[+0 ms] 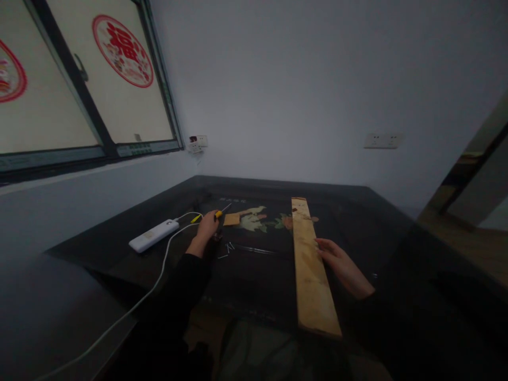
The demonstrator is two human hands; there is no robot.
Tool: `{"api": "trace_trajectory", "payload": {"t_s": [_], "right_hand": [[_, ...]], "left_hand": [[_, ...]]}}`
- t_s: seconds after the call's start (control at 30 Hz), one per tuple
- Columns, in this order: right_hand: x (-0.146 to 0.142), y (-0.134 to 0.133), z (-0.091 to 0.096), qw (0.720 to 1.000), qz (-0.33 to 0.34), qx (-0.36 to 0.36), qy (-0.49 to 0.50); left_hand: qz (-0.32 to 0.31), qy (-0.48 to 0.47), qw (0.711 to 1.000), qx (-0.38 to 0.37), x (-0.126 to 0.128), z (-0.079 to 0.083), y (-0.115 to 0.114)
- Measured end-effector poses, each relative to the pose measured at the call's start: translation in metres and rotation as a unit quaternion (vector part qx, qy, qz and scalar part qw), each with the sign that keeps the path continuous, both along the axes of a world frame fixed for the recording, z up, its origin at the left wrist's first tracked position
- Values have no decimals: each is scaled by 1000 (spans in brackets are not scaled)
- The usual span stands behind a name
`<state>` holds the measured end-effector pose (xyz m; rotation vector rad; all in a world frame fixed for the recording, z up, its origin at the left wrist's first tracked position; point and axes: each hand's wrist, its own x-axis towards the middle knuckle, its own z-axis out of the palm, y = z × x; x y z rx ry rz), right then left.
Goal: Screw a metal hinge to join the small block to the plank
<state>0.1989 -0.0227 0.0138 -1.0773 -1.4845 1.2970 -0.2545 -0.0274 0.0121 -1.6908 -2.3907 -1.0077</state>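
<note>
My left hand (207, 226) is closed around the yellow handle of a screwdriver (219, 214), its thin metal shaft pointing away to the right. On the right, a long wooden board (311, 264) runs from the middle of the table toward its front edge. My right hand (342, 263) grips the board's right edge, with some fingers hidden. Several screws or nails (229, 247), too small to tell which, lie near my left wrist. Just right of the screwdriver is a small square wooden piece (232, 219).
A white power strip (154, 235) lies at the left of the dark table (254, 286), its white cable (163, 264) hanging over the front. A small yellow object (196, 218) is beside the cable. Wall sockets (383, 140) and a window (107, 74) are beyond.
</note>
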Motion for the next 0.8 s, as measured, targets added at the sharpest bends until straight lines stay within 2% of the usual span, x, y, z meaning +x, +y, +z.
{"api": "trace_trajectory", "payload": {"t_s": [0.2,0.4,0.57,0.7,0.77,0.8], "right_hand": [[0,-2,3,1000,7,9,8],[0,-4,5,1000,13,6,0],[2,1,3,999,4,49,-13],[-3,4,11,996,-7,91,3],[-12,5,22,995,17,93,25],[-17,5,28,995,33,88,38]], "left_hand": [[28,20,998,-53,-11,-9,-2],[38,1,997,-62,-22,-17,0],[66,-60,996,-31,-21,-9,1],[9,-197,977,76,2,11,3],[-44,-286,950,117,31,22,4],[-94,-349,924,125,50,26,4]]}}
